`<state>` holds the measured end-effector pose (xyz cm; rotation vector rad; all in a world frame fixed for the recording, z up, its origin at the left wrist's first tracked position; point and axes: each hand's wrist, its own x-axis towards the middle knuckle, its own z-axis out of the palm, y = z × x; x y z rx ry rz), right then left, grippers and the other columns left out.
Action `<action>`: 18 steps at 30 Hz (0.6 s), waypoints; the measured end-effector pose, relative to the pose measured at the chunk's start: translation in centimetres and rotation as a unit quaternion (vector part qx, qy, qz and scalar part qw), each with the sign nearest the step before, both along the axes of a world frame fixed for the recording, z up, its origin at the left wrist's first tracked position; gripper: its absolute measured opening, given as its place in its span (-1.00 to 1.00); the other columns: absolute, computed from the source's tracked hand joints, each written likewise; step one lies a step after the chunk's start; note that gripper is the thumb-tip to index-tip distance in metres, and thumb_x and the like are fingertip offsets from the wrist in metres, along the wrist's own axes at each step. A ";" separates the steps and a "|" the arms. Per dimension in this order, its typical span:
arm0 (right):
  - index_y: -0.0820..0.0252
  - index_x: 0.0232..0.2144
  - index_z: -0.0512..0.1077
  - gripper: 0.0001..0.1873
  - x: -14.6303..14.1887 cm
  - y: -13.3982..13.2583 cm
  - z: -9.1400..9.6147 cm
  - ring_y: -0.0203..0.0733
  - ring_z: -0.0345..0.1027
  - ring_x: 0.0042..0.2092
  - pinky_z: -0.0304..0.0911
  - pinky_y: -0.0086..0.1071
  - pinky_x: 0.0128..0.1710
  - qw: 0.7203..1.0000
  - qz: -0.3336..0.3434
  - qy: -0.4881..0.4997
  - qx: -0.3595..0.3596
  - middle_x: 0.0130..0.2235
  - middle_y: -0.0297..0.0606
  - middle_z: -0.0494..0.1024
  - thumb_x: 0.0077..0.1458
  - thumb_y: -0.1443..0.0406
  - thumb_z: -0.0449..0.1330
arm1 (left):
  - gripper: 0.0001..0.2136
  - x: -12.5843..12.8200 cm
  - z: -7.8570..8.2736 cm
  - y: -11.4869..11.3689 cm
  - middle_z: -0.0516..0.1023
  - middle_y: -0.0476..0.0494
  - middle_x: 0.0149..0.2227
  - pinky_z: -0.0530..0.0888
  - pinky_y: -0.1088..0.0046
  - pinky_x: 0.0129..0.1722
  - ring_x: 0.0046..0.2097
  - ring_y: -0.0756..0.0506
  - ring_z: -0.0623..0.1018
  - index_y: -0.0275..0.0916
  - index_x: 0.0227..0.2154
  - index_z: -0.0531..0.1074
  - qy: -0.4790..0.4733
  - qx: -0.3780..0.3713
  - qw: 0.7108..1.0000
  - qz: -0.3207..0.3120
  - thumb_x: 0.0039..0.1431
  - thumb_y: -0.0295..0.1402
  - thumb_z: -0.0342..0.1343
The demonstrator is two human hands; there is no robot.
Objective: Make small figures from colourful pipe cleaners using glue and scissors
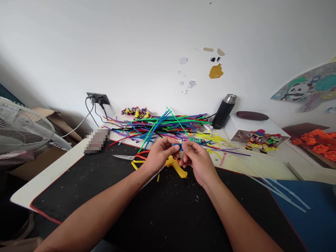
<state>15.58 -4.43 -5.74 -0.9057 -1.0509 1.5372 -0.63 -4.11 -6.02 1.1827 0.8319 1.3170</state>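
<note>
Both hands meet over the black mat (162, 210). My left hand (159, 154) and my right hand (198, 161) pinch a small blue pipe-cleaner piece (180, 146) between their fingertips. A green pipe cleaner (178, 122) rises from between the fingers toward the back. Just behind the hands lies a big pile of coloured pipe cleaners (168, 127). A yellow glue gun (176, 167) lies on the mat beneath the hands.
Scissors (124, 157) lie left of the hands. A black flask (223, 111) leans at the back. Small pipe-cleaner figures (261, 140) and orange flowers (319, 143) sit at right. A fan (21, 129) stands at left, clear glue sticks (278, 189) at right.
</note>
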 end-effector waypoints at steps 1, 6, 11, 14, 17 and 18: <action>0.14 -0.32 0.48 -0.47 0.0 -0.1 0.1 -0.26 0.42 -0.58 0.21 -0.47 -0.58 1.000 0.003 0.004 -0.004 -0.61 -0.47 0.44 -0.05 -0.11 0.52 | -0.63 0.0 0.0 0.0 0.60 -0.04 -0.52 0.48 0.44 -0.40 -0.47 -0.03 0.56 -0.29 -0.28 0.55 -0.002 -0.001 1.000 -0.001 0.05 -0.13 0.51; 0.14 -0.31 0.45 -0.44 0.0 -0.3 0.6 -0.26 0.44 -0.57 0.19 -0.48 -0.60 0.999 0.034 0.026 -0.023 -0.54 -0.41 0.52 -0.03 -0.13 0.51 | -0.63 -0.1 0.2 0.2 0.60 -0.05 -0.50 0.48 0.43 -0.40 -0.46 -0.05 0.57 -0.28 -0.26 0.58 -0.032 -0.009 0.999 0.014 0.03 -0.12 0.52; 0.13 -0.33 0.45 -0.46 -0.1 -0.3 0.7 -0.27 0.43 -0.57 0.18 -0.48 -0.59 0.998 0.036 0.039 -0.027 -0.55 -0.44 0.50 -0.06 -0.11 0.53 | -0.63 -0.2 0.3 -0.1 0.61 -0.06 -0.51 0.48 0.42 -0.40 -0.46 -0.06 0.57 -0.27 -0.27 0.58 -0.050 -0.015 0.999 0.005 0.02 -0.13 0.53; 0.13 -0.35 0.43 -0.47 -0.3 -0.2 0.4 -0.28 0.43 -0.56 0.17 -0.49 -0.58 0.998 0.043 0.048 -0.028 -0.55 -0.45 0.49 -0.04 -0.10 0.52 | -0.66 -0.3 0.3 -0.1 0.62 -0.08 -0.49 0.48 0.43 -0.40 -0.45 -0.06 0.58 -0.29 -0.29 0.59 -0.043 -0.017 0.999 0.003 0.03 -0.16 0.53; 0.12 -0.35 0.42 -0.47 -0.4 -0.2 0.2 -0.29 0.43 -0.56 0.16 -0.49 -0.58 0.997 0.047 0.060 -0.031 -0.55 -0.45 0.49 -0.04 -0.10 0.52 | -0.67 -0.4 0.2 0.0 0.62 -0.09 -0.49 0.48 0.43 -0.40 -0.45 -0.06 0.58 -0.29 -0.28 0.60 -0.043 -0.018 0.999 -0.003 0.04 -0.18 0.53; 0.12 -0.36 0.42 -0.46 -0.4 -0.2 0.2 -0.29 0.43 -0.56 0.16 -0.49 -0.59 0.996 0.050 0.065 -0.035 -0.55 -0.46 0.49 -0.05 -0.10 0.53 | -0.67 -0.4 0.2 0.1 0.62 -0.10 -0.49 0.49 0.43 -0.41 -0.45 -0.06 0.58 -0.29 -0.29 0.60 -0.046 -0.019 0.999 -0.007 0.03 -0.18 0.53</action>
